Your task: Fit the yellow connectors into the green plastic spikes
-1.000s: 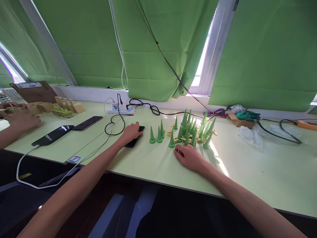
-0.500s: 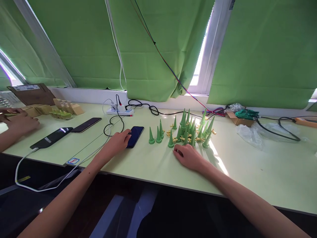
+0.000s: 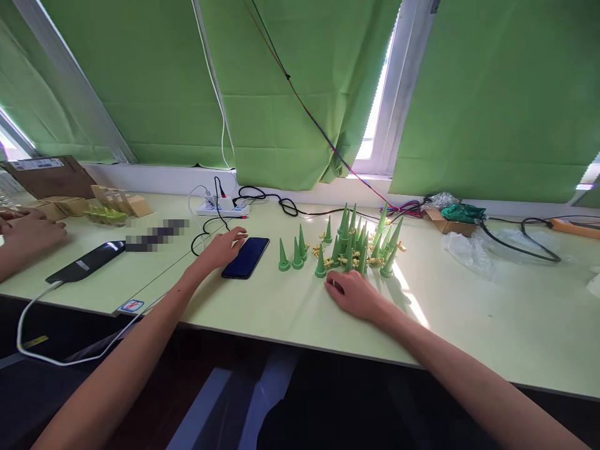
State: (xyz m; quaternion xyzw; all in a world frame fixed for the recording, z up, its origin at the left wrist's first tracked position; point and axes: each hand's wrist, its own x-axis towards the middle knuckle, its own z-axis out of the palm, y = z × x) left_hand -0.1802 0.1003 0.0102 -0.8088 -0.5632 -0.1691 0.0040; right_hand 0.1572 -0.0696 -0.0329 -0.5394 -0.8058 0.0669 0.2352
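A dark phone (image 3: 246,259) lies flat on the pale green table (image 3: 281,312). At its upper left edge is my left hand (image 3: 227,245), its fingers apart and nothing in its grasp. Several green cones (image 3: 344,234) stand upright in a cluster, with small yellow pieces (image 3: 316,251) among them. My right hand (image 3: 351,292) rests on the table just in front of the cones, fingers curled; whether anything is under them is hidden.
Another person's hands (image 3: 35,237) are at the far left by small boxes (image 3: 70,205). A black power bank (image 3: 87,262) with a white cable lies nearer. A power strip (image 3: 222,209) sits at the back, and a cardboard box (image 3: 450,224) with plastic bags at the right.
My left hand has moved up and left off the phone, uncovering its left side. My right hand stays by the cones. The view has shifted slightly.
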